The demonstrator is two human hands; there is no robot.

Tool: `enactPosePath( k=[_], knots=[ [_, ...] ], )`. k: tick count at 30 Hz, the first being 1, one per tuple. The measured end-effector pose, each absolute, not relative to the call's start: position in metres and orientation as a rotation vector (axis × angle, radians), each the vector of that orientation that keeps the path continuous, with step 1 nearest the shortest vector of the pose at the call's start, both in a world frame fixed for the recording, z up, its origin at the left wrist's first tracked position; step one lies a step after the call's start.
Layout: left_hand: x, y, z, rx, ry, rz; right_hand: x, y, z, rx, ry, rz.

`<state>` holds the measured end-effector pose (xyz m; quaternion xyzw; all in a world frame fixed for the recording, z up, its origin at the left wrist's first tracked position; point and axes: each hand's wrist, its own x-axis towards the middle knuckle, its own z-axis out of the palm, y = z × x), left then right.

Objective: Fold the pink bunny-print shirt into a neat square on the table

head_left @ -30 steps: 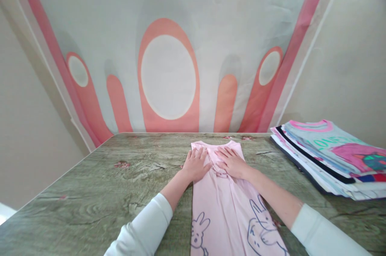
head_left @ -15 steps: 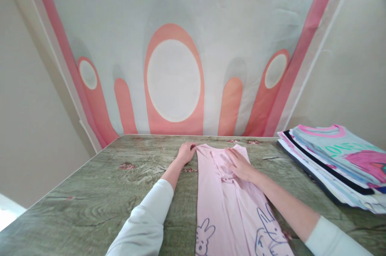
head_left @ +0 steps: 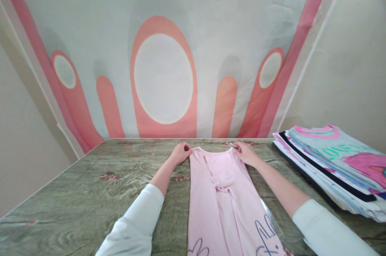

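A pink garment (head_left: pixel 223 195) with dark line drawings of rabbits lies lengthwise on the table, its sides turned inward over the middle; its lower end runs out of view. My left hand (head_left: pixel 181 153) pinches the far left corner of the garment. At the far right corner, my right hand (head_left: pixel 245 154) grips the cloth between thumb and fingers. Between the two hands the top edge dips in a shallow curve.
A stack of folded clothes (head_left: pixel 331 167) stands on the right of the wood-patterned table (head_left: pixel 126 207), a grey top with pink neckline uppermost. Behind the table's far edge rises a wall (head_left: pixel 208 27) with pink and white shapes.
My right hand has moved from lying flat on the garment's upper part to holding its far right corner. My left hand stays at the left corner. The view has shifted slightly.
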<state>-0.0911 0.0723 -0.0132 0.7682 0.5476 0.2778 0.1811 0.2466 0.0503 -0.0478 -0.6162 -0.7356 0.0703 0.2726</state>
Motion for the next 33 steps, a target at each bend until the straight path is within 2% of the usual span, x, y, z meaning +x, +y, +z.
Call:
enactPosePath(
  k=[6,11,20,26,33],
  knots=[
    [-0.088,0.079,-0.019,2.083,1.421,0.868,0.262,0.059,-0.041,-1.670,-1.997,0.426],
    [-0.089,0.083,-0.023,2.106,1.428,0.858,0.267,0.061,-0.039,-1.794,-2.010,0.424],
    [-0.083,0.071,-0.021,2.343,1.479,0.820,0.261,0.062,-0.045,-1.683,-1.976,0.352],
    [-0.085,0.066,-0.019,2.423,1.538,0.780,0.264,0.062,-0.054,-1.544,-1.837,0.566],
    [-0.078,0.052,-0.006,2.589,1.626,0.790,0.262,0.061,-0.057,-1.457,-1.752,0.545]
  ],
)
